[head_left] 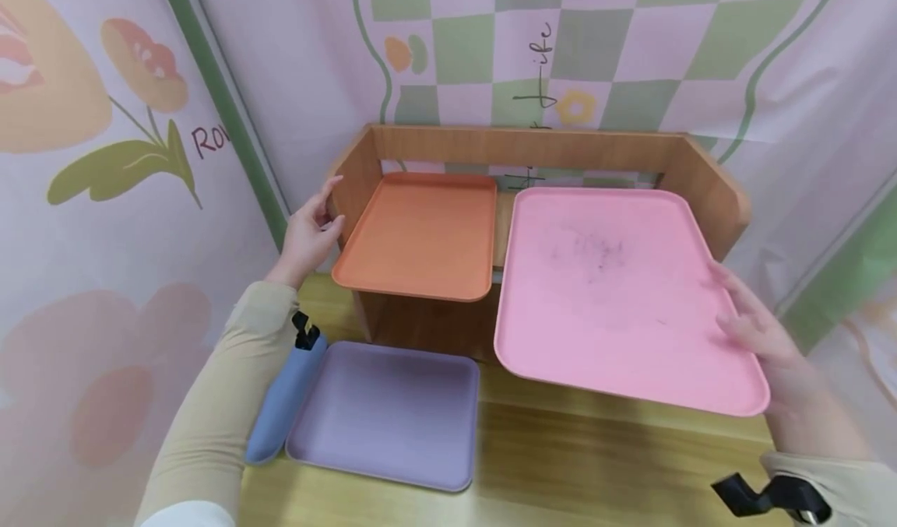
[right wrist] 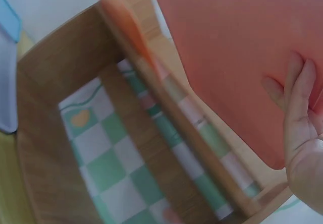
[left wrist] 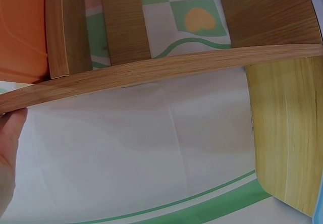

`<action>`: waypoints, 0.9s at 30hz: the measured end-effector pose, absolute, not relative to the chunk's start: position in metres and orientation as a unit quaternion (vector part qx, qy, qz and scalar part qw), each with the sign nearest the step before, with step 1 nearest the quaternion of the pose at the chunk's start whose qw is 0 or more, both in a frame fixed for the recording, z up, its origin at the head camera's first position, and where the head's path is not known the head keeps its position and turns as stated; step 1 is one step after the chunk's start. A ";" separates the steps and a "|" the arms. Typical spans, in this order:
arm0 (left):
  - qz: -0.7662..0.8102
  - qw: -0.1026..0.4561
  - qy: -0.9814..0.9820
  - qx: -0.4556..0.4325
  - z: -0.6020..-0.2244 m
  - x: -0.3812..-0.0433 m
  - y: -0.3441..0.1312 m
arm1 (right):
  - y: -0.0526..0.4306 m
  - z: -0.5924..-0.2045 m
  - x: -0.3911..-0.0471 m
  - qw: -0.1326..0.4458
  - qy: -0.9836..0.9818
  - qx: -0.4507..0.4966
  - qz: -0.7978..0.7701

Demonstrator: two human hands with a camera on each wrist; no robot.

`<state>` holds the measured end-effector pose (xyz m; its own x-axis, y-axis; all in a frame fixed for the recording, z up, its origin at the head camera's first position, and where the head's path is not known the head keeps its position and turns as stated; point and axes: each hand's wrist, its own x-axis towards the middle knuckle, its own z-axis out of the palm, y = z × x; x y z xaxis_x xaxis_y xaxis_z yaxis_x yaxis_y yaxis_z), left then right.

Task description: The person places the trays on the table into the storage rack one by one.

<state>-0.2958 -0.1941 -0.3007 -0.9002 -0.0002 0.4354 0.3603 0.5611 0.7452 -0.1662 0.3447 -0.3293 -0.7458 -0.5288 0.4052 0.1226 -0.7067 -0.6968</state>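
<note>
From the left, we see the left hand (head_left: 307,235), thumb and forefinger spread apart, touching the side panel (head_left: 359,180) of the wooden shelf (head_left: 532,147). The lilac tray (head_left: 385,418) lies on the wood-grain tabletop (head_left: 561,453), while the orange tray (head_left: 427,235) sits up on the shelf. Rightmost, we find the pink tray (head_left: 624,301) above the shelf's right half, its right edge gripped by the right hand (head_left: 764,340).

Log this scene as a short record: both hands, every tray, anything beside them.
Left hand: touching the left side of the wooden shelf
Right hand: holding the pink tray by its right edge
Pink tray: dark marks on top; contact with shelf unclear
Orange tray: on the shelf, left half
Purple tray: on the table
Blue item: left of purple tray
</note>
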 end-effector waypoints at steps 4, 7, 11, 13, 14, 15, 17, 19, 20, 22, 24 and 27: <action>-0.462 0.200 -0.856 -0.116 -0.300 -0.297 -0.193 | 0.344 -0.344 -0.168 0.198 0.343 -0.267 -0.878; -0.461 0.201 -0.857 -0.115 -0.301 -0.297 -0.193 | 0.344 -0.353 -0.173 0.198 0.347 -0.259 -0.880; -0.460 0.201 -0.858 -0.110 -0.302 -0.297 -0.193 | 0.341 -0.362 -0.180 0.164 0.370 -0.248 -0.880; -0.461 0.200 -0.858 -0.105 -0.302 -0.296 -0.193 | 0.338 -0.363 -0.185 0.146 0.386 -0.241 -0.878; -0.462 0.198 -0.858 -0.102 -0.302 -0.296 -0.193 | 0.337 -0.363 -0.188 0.138 0.395 -0.239 -0.877; -0.462 0.199 -0.858 -0.100 -0.301 -0.296 -0.193 | 0.335 -0.362 -0.190 0.131 0.402 -0.236 -0.875; -0.460 0.199 -0.860 -0.097 -0.302 -0.296 -0.193 | 0.332 -0.361 -0.196 0.123 0.414 -0.229 -0.873; -0.459 0.199 -0.860 -0.096 -0.302 -0.296 -0.193 | 0.330 -0.360 -0.201 0.115 0.420 -0.218 -0.873; -0.457 0.199 -0.861 -0.096 -0.302 -0.296 -0.193 | 0.329 -0.359 -0.204 0.111 0.425 -0.212 -0.873; -0.457 0.198 -0.862 -0.097 -0.302 -0.296 -0.193 | 0.329 -0.359 -0.207 0.107 0.428 -0.199 -0.875; -0.457 0.197 -0.862 -0.096 -0.302 -0.296 -0.192 | 0.329 -0.360 -0.210 0.108 0.427 -0.189 -0.878; -0.455 0.196 -0.863 -0.096 -0.301 -0.295 -0.191 | 0.330 -0.361 -0.210 0.120 0.407 -0.195 -0.884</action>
